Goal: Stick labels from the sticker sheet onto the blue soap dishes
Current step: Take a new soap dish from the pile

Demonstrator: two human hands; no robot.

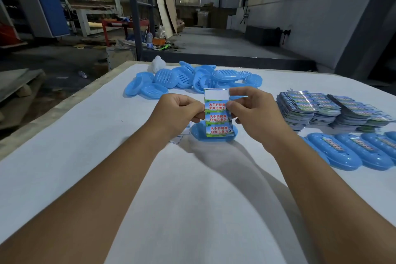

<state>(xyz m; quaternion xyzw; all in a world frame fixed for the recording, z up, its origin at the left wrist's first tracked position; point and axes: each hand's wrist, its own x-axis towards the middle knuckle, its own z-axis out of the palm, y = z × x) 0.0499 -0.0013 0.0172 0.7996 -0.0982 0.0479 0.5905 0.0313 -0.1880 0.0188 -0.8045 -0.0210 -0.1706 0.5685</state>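
Note:
I hold a sticker sheet [217, 113] upright between both hands, above a blue soap dish [201, 133] lying on the white table. The sheet's top slot is blank white; three printed labels remain below it. My left hand [180, 111] pinches the sheet's left edge. At the right edge of the uppermost printed label, my right hand [250, 109] pinches with thumb and fingertips. A heap of unlabelled blue soap dishes [182, 80] lies behind the sheet. Labelled dishes [353, 150] sit in a row at the right.
Stacks of sticker sheets [330, 109] stand at the right, behind the labelled row. Scraps of used backing paper [182, 135] lie under my left wrist. A white object [158, 64] sits at the table's far edge. The table's left edge [64, 109] drops to the workshop floor.

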